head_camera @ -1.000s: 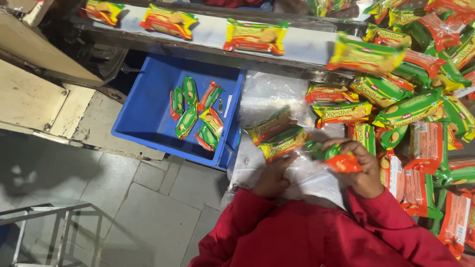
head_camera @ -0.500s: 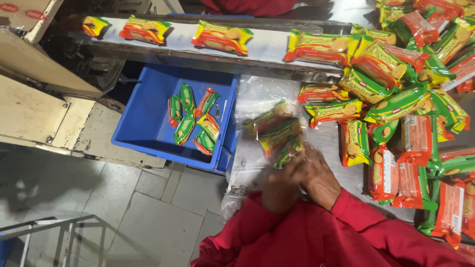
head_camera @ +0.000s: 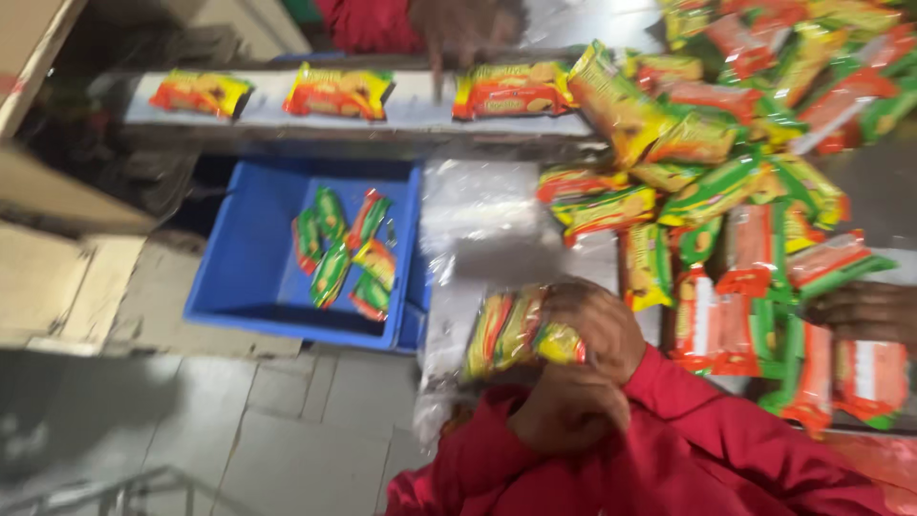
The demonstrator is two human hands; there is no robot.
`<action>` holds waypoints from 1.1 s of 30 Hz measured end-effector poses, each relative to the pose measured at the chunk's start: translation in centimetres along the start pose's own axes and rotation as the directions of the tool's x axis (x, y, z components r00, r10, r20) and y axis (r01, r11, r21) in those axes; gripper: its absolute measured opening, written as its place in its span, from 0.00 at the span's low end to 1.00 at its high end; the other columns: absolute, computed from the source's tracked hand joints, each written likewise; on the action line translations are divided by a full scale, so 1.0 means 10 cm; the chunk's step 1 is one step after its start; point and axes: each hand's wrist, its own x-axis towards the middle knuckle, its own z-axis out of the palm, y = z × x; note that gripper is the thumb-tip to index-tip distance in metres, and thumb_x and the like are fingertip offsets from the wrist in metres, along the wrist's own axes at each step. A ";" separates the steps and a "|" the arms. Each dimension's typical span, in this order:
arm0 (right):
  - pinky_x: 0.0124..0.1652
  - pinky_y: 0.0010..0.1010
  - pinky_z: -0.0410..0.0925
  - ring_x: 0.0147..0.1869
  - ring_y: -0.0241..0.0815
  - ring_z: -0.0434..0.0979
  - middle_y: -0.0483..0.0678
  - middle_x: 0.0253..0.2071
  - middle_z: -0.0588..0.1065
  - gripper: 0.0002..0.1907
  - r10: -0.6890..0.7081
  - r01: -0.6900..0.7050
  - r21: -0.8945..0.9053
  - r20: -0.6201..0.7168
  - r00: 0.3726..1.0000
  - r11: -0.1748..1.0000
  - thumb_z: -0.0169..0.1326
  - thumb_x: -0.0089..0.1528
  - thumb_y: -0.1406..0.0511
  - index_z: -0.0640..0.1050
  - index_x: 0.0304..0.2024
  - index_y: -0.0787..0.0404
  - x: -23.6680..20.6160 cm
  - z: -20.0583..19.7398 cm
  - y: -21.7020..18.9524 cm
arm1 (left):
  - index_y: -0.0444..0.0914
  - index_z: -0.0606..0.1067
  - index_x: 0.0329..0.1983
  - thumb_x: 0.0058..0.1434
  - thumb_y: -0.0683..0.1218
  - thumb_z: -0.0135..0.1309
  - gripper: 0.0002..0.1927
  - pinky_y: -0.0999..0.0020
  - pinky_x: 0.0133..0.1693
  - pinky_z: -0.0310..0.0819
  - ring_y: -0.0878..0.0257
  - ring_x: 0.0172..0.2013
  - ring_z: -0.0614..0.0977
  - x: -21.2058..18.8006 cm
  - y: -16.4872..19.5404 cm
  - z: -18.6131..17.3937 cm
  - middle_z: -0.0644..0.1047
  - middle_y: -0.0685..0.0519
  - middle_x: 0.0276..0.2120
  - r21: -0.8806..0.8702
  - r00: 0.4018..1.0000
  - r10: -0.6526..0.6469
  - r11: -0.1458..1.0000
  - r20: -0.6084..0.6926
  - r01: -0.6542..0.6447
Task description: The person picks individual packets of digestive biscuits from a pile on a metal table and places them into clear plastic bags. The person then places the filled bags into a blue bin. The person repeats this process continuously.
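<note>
Grey floor tiles fill the lower left of the frame, with cardboard sheets (head_camera: 57, 277) leaning at the far left. Right of them sits a blue crate (head_camera: 248, 277) holding a few green and red snack packets (head_camera: 344, 253). Along the top runs a pale conveyor belt (head_camera: 420, 110) carrying yellow-and-red packets (head_camera: 336, 92); another person's hand (head_camera: 458, 29) hangs over it in the upper centre. Compared with half a second ago, the bundle of packets (head_camera: 516, 330) has dropped from the middle of the frame to the lower centre, closer to the body, now sheathed in a clear plastic bag (head_camera: 468, 258). From this it seems the packets are mostly inside the bag. The left hand (head_camera: 568, 411) is curled beneath the bundle, though whether it pinches the bag cannot be told. The right hand (head_camera: 597, 325) is pressed over the bundle's end, fingers closed around it. Farther right, a loose heap of packets (head_camera: 755, 220) crowds the table, and another hand (head_camera: 864, 311) rests among them at the right edge.
</note>
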 end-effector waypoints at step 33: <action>0.62 0.42 0.65 0.63 0.59 0.73 0.59 0.56 0.75 0.16 0.332 -0.666 -0.592 -0.581 0.743 0.453 0.59 0.63 0.74 0.79 0.54 0.62 -1.01 -2.19 1.16 | 0.39 0.76 0.29 0.57 0.44 0.53 0.04 0.55 0.38 0.75 0.49 0.33 0.81 -0.13 -0.91 -0.33 0.79 0.47 0.31 0.649 0.837 -0.189 0.552 -0.514 0.524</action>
